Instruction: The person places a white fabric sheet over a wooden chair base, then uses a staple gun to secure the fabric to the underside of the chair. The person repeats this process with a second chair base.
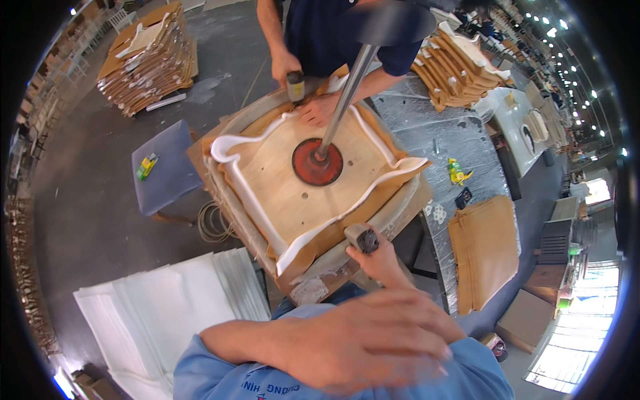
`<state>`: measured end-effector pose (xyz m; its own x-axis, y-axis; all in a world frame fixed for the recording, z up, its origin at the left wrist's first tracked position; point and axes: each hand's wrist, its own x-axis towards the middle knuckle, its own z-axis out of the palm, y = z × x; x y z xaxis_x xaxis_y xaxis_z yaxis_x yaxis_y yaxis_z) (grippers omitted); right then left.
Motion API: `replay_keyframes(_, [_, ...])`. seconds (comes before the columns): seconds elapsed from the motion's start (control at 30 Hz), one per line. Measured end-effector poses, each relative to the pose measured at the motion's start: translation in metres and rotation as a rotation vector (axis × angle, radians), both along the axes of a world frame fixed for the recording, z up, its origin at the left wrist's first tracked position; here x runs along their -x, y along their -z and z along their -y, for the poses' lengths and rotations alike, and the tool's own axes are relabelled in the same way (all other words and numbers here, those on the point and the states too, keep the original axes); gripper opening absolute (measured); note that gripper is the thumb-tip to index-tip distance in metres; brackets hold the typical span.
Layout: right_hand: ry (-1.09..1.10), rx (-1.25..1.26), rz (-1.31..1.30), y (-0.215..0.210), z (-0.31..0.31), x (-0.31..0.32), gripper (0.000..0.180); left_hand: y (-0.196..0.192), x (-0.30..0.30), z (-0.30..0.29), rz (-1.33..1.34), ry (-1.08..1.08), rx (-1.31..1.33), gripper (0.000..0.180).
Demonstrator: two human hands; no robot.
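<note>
A pale plywood seat panel [267, 173] lies over white foam [253, 200] and tan material [357, 200], whose edges stand up around it. A red round press disc [310, 170] on a metal rod [350, 90] rests on its middle. My right hand [385, 265] is closed around a staple gun [362, 238] by the near edge of the panel. Across my right forearm reaches my left hand [373, 330], fingers stretched out, slightly blurred and holding nothing. Whether it touches the arm I cannot tell.
Opposite, a co-worker's hand [285, 67] holds another staple gun [295, 87]. White foam sheets [167, 300] are piled at the left. Tan sheets [487, 250] lie on the plastic-covered table [427, 133]. A blue-grey padded seat [170, 177] and stacked panels [150, 60] stand farther left.
</note>
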<state>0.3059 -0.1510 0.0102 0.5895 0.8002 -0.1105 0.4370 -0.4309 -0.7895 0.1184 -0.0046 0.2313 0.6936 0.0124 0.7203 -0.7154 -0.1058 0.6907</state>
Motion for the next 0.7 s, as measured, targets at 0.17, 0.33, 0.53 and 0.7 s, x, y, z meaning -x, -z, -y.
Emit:
replay_keyframes(0.17, [-0.002,0.143,-0.142,-0.007,0.002,-0.005,0.064,-0.032,-0.027,0.072,0.375,-0.301,0.159,0.017])
replay_keyframes(0.33, [-0.06,0.134,-0.091,-0.013,0.003,-0.008,0.067,-0.04,-0.02,0.097,0.365,-0.562,0.009,0.017])
replay_keyframes(0.53, [-0.11,0.048,-0.065,-0.007,0.008,-0.012,0.061,-0.035,0.029,0.079,0.017,-0.527,-0.346,0.013])
replay_keyframes(0.7, [-0.148,0.062,-0.086,-0.01,0.009,-0.014,0.064,0.062,0.049,0.094,-0.609,-0.869,0.008,0.023])
